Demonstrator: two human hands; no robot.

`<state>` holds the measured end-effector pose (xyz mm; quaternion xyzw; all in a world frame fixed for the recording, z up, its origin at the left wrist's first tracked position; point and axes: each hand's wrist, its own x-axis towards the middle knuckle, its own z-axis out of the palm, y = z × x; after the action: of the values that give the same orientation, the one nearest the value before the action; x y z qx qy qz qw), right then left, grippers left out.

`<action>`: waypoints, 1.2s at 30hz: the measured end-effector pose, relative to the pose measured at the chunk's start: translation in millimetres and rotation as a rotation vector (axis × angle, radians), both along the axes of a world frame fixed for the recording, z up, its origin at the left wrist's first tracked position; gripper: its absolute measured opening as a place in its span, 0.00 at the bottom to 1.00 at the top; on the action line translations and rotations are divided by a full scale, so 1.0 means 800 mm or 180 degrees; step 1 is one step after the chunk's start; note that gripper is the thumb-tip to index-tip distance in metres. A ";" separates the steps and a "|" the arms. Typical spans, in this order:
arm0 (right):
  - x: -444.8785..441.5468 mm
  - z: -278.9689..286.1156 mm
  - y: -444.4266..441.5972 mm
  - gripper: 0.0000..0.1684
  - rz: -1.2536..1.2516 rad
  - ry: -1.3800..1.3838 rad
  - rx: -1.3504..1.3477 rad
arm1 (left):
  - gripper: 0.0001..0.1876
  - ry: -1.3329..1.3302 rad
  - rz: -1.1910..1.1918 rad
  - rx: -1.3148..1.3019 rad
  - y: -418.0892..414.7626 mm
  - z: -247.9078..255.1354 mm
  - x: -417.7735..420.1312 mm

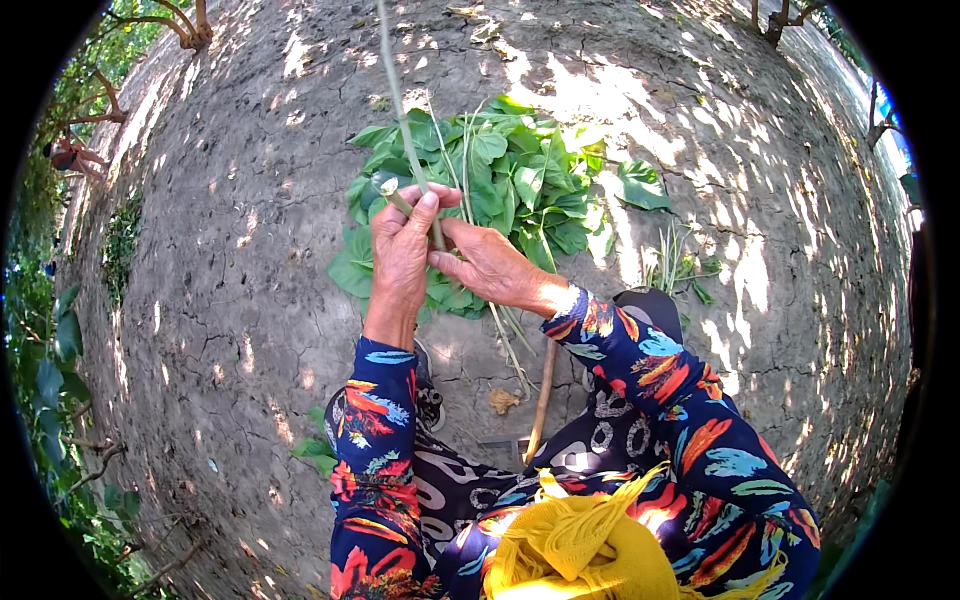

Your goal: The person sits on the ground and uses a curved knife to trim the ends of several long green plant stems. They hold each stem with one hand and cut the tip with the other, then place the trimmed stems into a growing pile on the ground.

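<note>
My left hand (405, 240) is closed around a thick cut stalk (397, 199), whose pale end sticks out above the fingers. A long thin stem (397, 90) rises from between both hands towards the top of the view, and the left thumb presses against it. At the stem's lower end, my right hand (491, 262) has thumb and fingers closed on it; the exact grip is partly hidden. Below the hands lies a heap of broad green leaves (517, 172) on the ground. Several thin peeled-looking strips (466, 161) lie across the heap.
A wooden handle (541, 405) slants up from between my legs. Cracked dry soil (240, 300) surrounds the heap. A small tuft of cut stems (667, 259) lies right, near my knee. Bare tree trunks (196, 34) and leafy branches (64, 337) stand around. My yellow fringed scarf (585, 540) hangs in front.
</note>
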<state>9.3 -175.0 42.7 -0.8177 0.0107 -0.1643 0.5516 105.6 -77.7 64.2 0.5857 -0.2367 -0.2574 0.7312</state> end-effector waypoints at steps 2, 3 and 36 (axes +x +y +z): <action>0.001 -0.004 -0.004 0.16 -0.0088 -0.0167 -0.0410 | 0.11 -0.0139 0.0171 0.0004 0.004 -0.001 0.004; 0.001 -0.004 -0.010 0.16 -0.0246 -0.0288 -0.0607 | 0.11 -0.0243 0.0206 -0.0038 0.003 -0.003 0.007; -0.041 0.038 -0.071 0.09 -0.0670 -0.0458 -0.2737 | 0.09 -0.1036 -0.1390 0.1528 0.053 -0.018 0.016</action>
<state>-23.1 -232.0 73.2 -0.9536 -0.0138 -0.2655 0.1413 118.0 -35.5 50.2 0.7096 -0.4024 -0.3593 0.4534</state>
